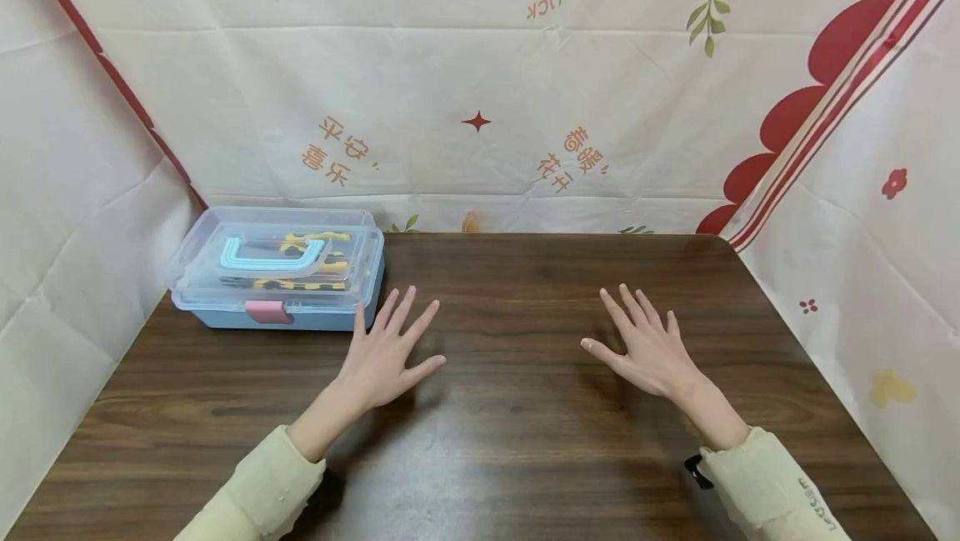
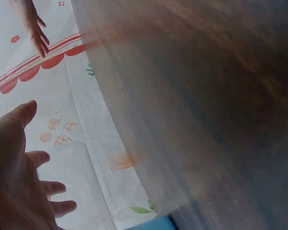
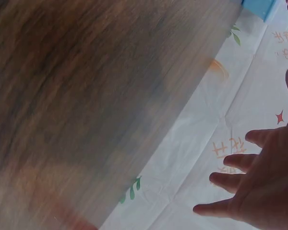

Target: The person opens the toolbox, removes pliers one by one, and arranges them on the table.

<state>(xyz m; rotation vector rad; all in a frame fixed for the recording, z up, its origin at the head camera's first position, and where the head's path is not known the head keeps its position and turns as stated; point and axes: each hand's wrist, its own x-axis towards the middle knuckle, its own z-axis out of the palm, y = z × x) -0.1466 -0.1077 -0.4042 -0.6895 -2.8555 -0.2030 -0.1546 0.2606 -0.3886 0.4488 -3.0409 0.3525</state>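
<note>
The head view shows us a light blue plastic box [image 1: 318, 321] with a see-through lid [image 1: 195, 274], up at the far left part of the brown table [image 1: 510, 458]. We see a pink latch [image 1: 268, 312] on its front and a blue handle [image 1: 273, 264] on top. Through the lid we spot some yellow and black things [image 1: 300, 284], but we can't tell just what they are. The box is longer from side to side than from front to back, so its long way runs left to right.

The left hand [image 1: 381, 362] is much nearer to it than the right hand [image 1: 648, 353]. From the left hand, the box is ahead and off to the left. The little finger covers a bit of its front right corner in our view, and we can't tell if they touch. From the right hand, the box is well over to the left.

We see both hands apart from each other and holding nothing. Their fingers are spread wide, with the backs of the hands up and the thumbs pointing in toward each other. Both arms reach forward from the near side in pale sleeves [image 1: 266, 478], over the table.
</note>
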